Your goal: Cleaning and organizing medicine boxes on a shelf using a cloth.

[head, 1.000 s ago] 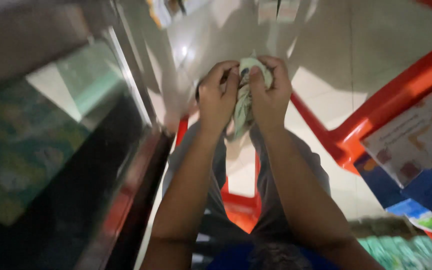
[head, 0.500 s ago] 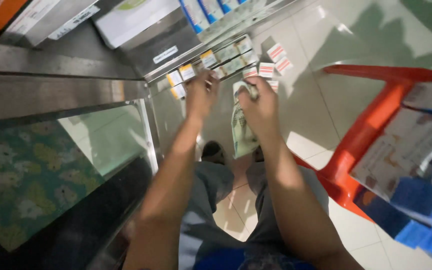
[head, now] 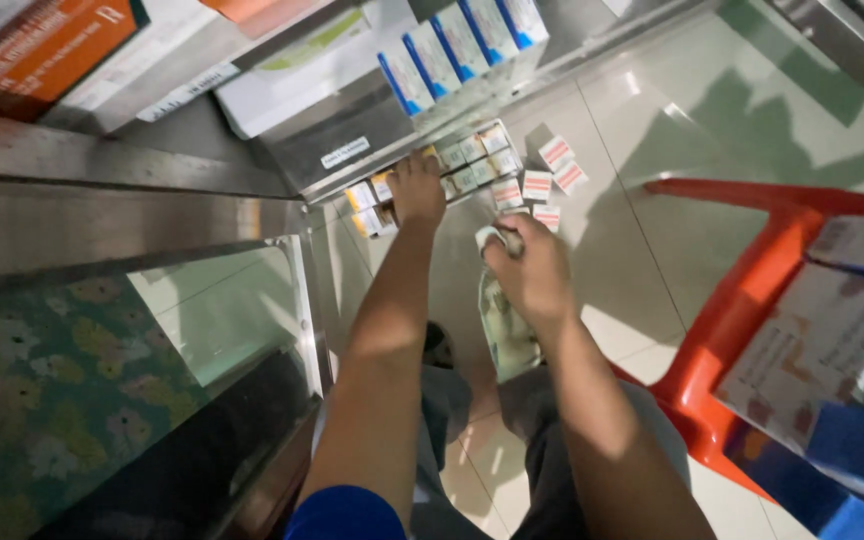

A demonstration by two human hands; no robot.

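My left hand stretches forward and rests on a row of small white and yellow boxes on a low metal shelf; whether its fingers grip one is hidden. My right hand is closed on a pale green crumpled cloth that hangs down from the fist. A few small red and white boxes lie loose on the tiled floor just past my right hand. My grey trousers and one foot show below my arms.
A glass counter top with a metal frame fills the left. Blue and white boxes stand on a shelf above. A red plastic chair stacked with blue and white packages stands on the right.
My hands, together wringing the cloth a second ago, have parted. The left hand reached forward to the shelf boxes; the right keeps the cloth. My view tilted up toward the shelves.
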